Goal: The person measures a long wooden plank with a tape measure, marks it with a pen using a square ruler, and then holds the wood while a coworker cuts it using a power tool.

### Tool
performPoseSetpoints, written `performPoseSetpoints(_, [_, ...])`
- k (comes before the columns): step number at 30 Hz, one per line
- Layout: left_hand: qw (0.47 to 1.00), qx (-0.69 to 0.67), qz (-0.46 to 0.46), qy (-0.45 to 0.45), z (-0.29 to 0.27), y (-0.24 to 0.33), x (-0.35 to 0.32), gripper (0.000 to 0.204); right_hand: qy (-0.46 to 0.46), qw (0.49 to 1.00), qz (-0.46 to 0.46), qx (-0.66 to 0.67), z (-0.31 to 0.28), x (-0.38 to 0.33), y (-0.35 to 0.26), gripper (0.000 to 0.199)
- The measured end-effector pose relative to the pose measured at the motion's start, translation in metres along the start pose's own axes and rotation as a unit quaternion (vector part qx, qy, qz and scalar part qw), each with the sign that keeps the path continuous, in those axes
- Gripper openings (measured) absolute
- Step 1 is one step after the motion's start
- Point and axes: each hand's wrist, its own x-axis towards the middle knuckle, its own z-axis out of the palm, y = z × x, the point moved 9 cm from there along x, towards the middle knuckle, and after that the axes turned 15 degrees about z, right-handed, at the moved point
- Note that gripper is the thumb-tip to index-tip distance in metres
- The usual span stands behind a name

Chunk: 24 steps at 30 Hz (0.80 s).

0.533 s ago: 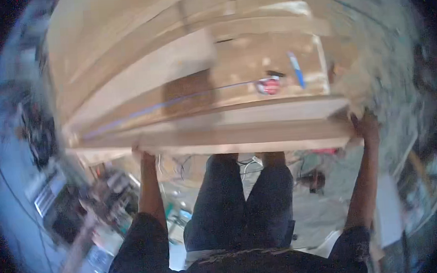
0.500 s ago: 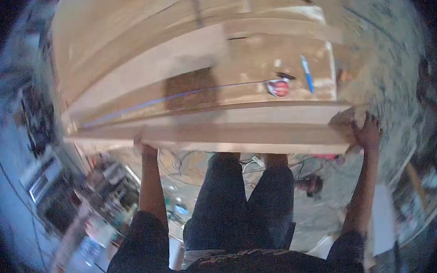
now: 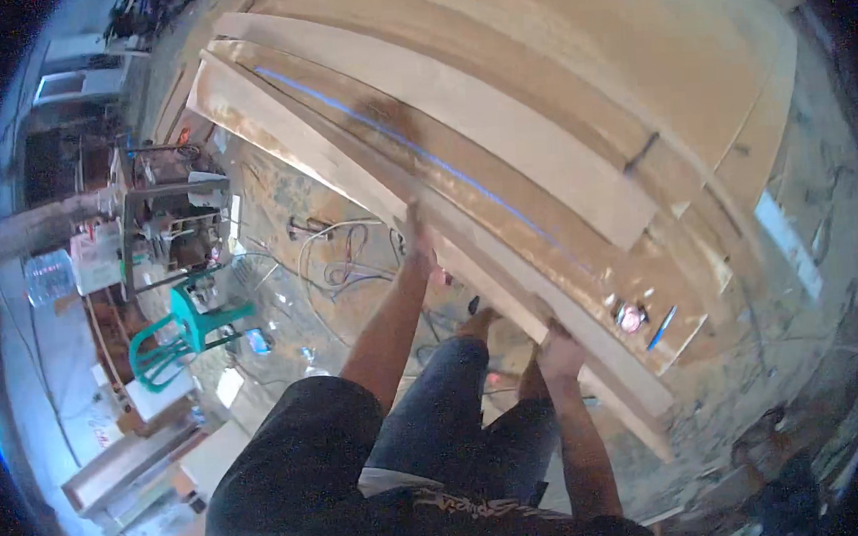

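A long pale wooden board (image 3: 283,129) runs diagonally along the near edge of the work surface, from the upper left to the lower right. My left hand (image 3: 419,234) grips it about midway, the fingers partly hidden at its edge. Nearer its lower right end, my right hand (image 3: 559,355) is closed on the same board. Beyond it lies a blue measuring tape strip (image 3: 422,155), drawn out along the surface. The round red-and-white tape case (image 3: 631,317) rests at the right, beside a blue pen (image 3: 663,327).
Another wide plank (image 3: 479,118) lies farther across, beside a large wood sheet (image 3: 710,44). Loose cables (image 3: 340,264) cover the floor at left. A green plastic chair (image 3: 191,317) stands there near a metal-framed rack (image 3: 174,195). A water bottle (image 3: 49,278) is farther left.
My view has turned, so the board now slants down to the right. My right hand has moved inward from the board's right end, and my hands are closer together.
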Motion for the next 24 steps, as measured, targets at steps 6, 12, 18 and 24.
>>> performPoseSetpoints(6, [0.963,-0.09,-0.169,0.191,-0.027,0.004,-0.013,0.1,0.096,0.995,-0.036,-0.004,-0.062,-0.061,-0.015,0.053])
performPoseSetpoints(12, [0.907,-0.363,-0.198,-0.08,0.046,0.055,0.017,0.08,0.042,0.995,0.093,-0.011,-0.153,-0.172,-0.008,0.047])
performPoseSetpoints(18, [0.914,-0.184,-0.32,-0.17,0.118,0.056,-0.059,0.074,0.158,0.965,0.194,0.082,-0.208,-0.265,0.024,0.035])
performPoseSetpoints(24, [0.88,0.02,-0.361,-0.308,0.165,0.087,-0.109,0.067,0.194,0.945,0.259,0.037,-0.175,-0.305,0.1,0.034])
